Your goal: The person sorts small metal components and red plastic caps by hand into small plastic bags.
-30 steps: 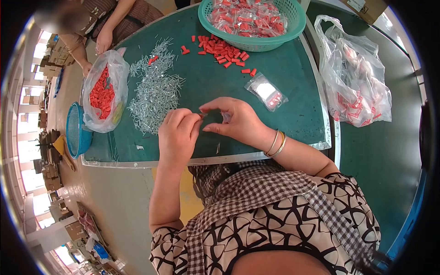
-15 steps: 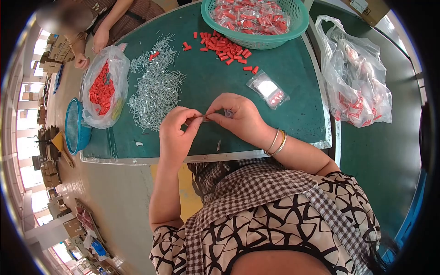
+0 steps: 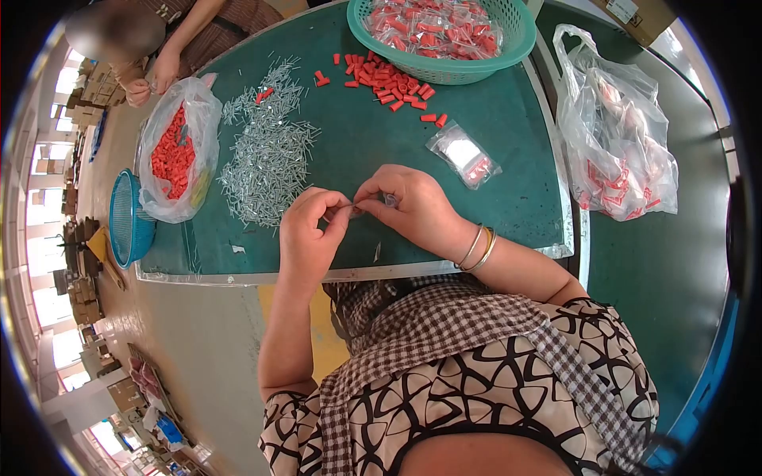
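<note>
My left hand (image 3: pixel 313 226) and my right hand (image 3: pixel 417 202) meet over the near part of the green table, thumb and forefinger pinched on each. What the fingertips hold between them is too small to make out. A bit of clear, crinkled plastic (image 3: pixel 390 200) shows inside the curled fingers of my right hand. Left of my hands lies a heap of small silvery screws or nails (image 3: pixel 270 170), with a red piece on top. Beyond my right hand is a stack of small clear plastic bags (image 3: pixel 464 155). Loose red plastic caps (image 3: pixel 389 82) lie farther back.
A green basket (image 3: pixel 444 70) full of bagged red pieces stands at the back. At the left edge are an open plastic bag (image 3: pixel 206 131) of red caps and a blue basket (image 3: pixel 131 230). A white carrier bag (image 3: pixel 619 135) sits right. A co-worker's hands (image 3: pixel 163 75) are far left.
My hands keep their pinch and have barely shifted. The co-worker's two hands have moved closer together beside the bag of red caps.
</note>
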Demonstrator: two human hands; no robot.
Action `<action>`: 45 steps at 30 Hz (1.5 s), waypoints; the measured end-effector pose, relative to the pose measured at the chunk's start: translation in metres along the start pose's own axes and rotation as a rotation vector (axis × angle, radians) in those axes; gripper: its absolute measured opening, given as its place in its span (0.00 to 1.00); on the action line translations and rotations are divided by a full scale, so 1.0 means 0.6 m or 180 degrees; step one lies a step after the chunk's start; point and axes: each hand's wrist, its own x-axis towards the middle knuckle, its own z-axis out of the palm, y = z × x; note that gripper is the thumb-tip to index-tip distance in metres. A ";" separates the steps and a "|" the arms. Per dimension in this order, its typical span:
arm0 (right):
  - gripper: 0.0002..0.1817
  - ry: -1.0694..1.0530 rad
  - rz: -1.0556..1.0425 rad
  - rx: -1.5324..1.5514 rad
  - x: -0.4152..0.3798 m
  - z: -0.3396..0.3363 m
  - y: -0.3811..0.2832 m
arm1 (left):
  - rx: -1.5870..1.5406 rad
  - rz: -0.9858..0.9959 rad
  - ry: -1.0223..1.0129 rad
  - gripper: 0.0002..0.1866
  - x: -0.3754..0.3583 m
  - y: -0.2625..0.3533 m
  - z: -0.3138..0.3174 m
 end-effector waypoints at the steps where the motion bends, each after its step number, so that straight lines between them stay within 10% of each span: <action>1: 0.04 -0.0033 0.0010 0.0038 0.000 -0.001 0.001 | 0.0040 0.0021 -0.0011 0.06 -0.001 0.000 0.001; 7: 0.05 -0.0119 -0.0016 0.0051 0.001 -0.001 0.008 | -0.0141 -0.0036 -0.0053 0.05 -0.004 -0.012 0.001; 10: 0.06 -0.0583 0.1536 0.1550 0.011 -0.009 -0.007 | -0.0341 -0.0156 -0.0071 0.05 -0.005 -0.013 -0.004; 29: 0.06 -0.0190 0.0475 0.0255 0.012 -0.015 0.010 | -0.0304 -0.0230 0.0046 0.03 0.015 -0.027 -0.016; 35: 0.13 -0.0144 0.1372 0.1574 0.017 -0.019 0.027 | -0.1204 -0.0596 0.0721 0.08 0.126 0.016 -0.030; 38: 0.19 -0.0416 0.1522 0.3750 0.022 -0.028 0.039 | -0.2494 -0.0044 0.0711 0.16 0.216 0.070 -0.015; 45: 0.25 -0.0209 0.1440 0.4459 0.027 -0.031 0.044 | -0.0842 -0.0394 0.0631 0.10 0.141 0.043 0.002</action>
